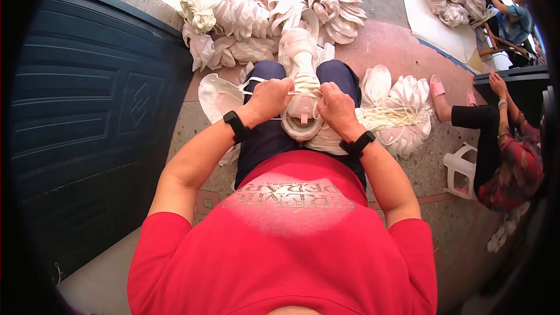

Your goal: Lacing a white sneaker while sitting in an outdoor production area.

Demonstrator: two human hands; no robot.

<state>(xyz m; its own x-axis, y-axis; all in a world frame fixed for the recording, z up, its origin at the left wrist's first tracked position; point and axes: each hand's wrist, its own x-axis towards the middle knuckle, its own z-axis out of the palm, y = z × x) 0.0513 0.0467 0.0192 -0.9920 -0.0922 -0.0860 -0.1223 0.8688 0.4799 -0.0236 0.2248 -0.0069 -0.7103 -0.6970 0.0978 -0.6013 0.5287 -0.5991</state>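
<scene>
Between my knees a pale pink and white shoe upper (304, 105) lies with a small pink tab at its near end and cream laces across it. My left hand (269, 101) is closed in a pinch at its left side, on a cream shoelace (301, 92) that runs across to the other hand. My right hand (338, 109) is likewise closed on the lace at the right side, thumb and fingers pressed together. The fingertips hide the ends of the lace. Another white and pink upper (217, 94) rests beside my left knee.
Large bundles of similar uppers (321, 0) lie ahead, and a bundle tied with cream laces (405, 111) sits at my right. A dark blue door (70, 99) stands left. At right, a seated person (513, 163) is beside a white plastic stool (461, 169); another person (516, 23) sits farther back.
</scene>
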